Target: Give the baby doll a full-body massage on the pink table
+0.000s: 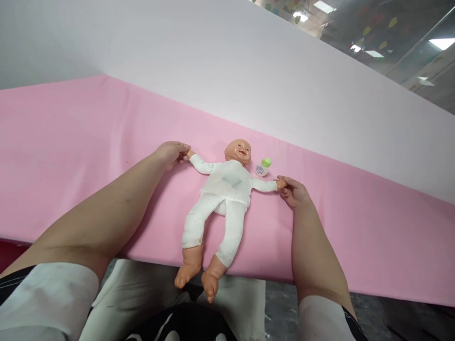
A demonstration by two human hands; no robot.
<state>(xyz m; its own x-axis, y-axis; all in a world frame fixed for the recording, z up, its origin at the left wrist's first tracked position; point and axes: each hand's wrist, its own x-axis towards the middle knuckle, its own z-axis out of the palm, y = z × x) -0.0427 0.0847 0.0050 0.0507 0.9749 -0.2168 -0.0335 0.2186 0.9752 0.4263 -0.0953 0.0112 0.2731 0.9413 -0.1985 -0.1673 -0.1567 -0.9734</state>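
Note:
A baby doll in a white cloth suit lies on its back on the pink surface, its head towards the wall and its bare feet over the front edge. Its arms are stretched out to both sides. My left hand pinches the doll's hand on the left. On the right, my right hand has its fingers closed around the doll's other hand. Beside the doll's head stands or lies a small clear bottle with a green cap; which of the two I cannot tell.
The pink padded surface runs across the view, with its front edge near my body. A white wall rises behind it, with glass above at the upper right. My legs and a grey floor show below.

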